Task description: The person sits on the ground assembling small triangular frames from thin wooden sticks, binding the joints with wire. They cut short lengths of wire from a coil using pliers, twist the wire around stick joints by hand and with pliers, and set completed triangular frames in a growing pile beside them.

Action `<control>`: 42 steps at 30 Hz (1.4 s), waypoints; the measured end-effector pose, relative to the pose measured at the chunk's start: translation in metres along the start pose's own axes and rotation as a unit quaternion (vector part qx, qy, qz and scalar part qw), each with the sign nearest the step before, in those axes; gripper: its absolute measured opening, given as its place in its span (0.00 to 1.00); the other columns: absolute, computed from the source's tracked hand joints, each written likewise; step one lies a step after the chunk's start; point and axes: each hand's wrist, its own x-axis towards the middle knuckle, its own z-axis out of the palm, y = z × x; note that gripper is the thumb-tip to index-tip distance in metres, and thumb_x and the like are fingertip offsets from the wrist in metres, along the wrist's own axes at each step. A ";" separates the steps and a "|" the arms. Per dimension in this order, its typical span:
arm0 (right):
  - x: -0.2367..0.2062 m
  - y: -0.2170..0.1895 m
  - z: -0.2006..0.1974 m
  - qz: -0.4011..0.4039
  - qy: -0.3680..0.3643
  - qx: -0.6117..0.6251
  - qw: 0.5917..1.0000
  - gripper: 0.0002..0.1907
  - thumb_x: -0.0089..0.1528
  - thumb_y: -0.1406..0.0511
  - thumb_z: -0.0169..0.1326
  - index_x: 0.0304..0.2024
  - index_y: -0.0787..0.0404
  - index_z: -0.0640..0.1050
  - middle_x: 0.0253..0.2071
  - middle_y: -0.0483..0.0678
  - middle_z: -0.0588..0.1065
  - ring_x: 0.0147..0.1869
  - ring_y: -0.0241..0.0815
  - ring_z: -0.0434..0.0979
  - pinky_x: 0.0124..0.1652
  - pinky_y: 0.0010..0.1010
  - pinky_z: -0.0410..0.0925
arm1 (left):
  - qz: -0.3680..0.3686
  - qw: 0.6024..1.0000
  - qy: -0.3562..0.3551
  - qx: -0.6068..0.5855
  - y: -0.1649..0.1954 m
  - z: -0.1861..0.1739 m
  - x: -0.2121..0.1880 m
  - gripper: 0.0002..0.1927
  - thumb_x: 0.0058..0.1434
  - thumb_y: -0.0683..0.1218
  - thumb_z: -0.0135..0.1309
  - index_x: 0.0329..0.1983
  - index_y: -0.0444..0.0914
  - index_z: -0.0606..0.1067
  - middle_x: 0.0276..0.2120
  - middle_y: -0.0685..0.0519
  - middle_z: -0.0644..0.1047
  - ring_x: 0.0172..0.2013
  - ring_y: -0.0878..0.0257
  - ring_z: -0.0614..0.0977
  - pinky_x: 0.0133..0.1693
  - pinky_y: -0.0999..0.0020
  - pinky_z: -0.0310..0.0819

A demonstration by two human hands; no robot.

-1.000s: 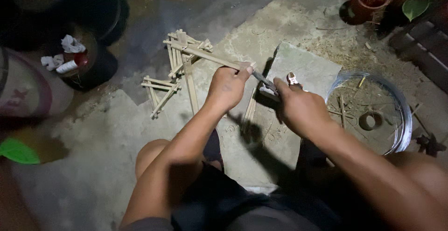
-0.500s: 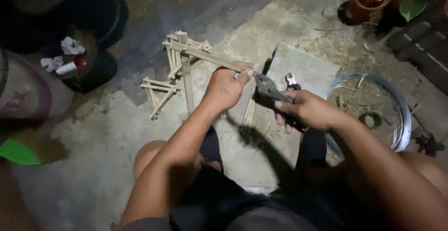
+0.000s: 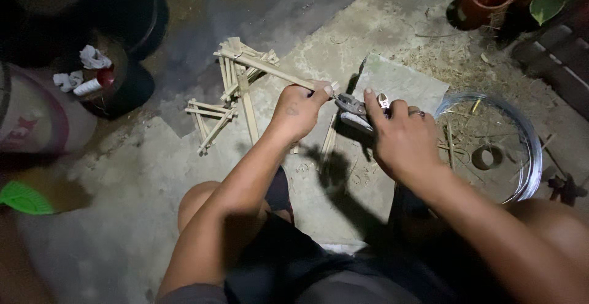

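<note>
Bamboo stick [image 3: 270,71] gripped by left hand [image 3: 299,111]; right hand [image 3: 402,141] clenches metal pliers [image 3: 353,104].

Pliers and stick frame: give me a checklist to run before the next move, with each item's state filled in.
1. Left hand grips the end of the long stick: ok.
2. Right hand holds the pliers: ok.
3. Pliers' tip meets the stick end by the left fingertips: ok, though whether the jaws bite cannot tell.
4. Fingertips out of the jaws' way: cannot tell, they are very close.
5. Stick frame rests on the concrete ground: ok.
6. Wire coil lies within the right hand's side: ok.
</note>
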 end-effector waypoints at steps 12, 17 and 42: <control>0.004 -0.001 0.004 -0.046 0.052 0.030 0.997 0.37 0.58 0.67 0.53 0.72 0.51 0.68 0.38 0.57 0.76 0.36 0.58 0.79 0.38 0.49 0.70 | -0.026 0.999 0.012 0.021 -0.004 -0.002 -0.002 0.17 0.64 0.52 0.55 0.45 0.36 0.83 0.36 0.46 0.85 0.39 0.59 0.84 0.44 0.65 0.75; 0.011 -0.002 0.005 0.018 -0.096 0.165 0.981 0.36 0.57 0.68 0.54 0.70 0.51 0.69 0.43 0.60 0.77 0.38 0.64 0.79 0.37 0.51 0.71 | 0.030 0.998 0.033 0.043 0.001 -0.001 -0.005 0.17 0.64 0.53 0.54 0.48 0.39 0.82 0.41 0.45 0.84 0.44 0.55 0.85 0.47 0.62 0.75; 0.051 0.092 0.018 0.270 -0.321 0.262 0.869 0.24 0.74 0.50 0.41 0.59 0.58 0.77 0.43 0.66 0.77 0.42 0.64 0.79 0.45 0.56 0.70 | -0.006 0.994 0.047 -0.094 0.015 -0.016 0.001 0.20 0.66 0.50 0.52 0.56 0.36 0.78 0.40 0.50 0.83 0.29 0.65 0.81 0.29 0.70 0.77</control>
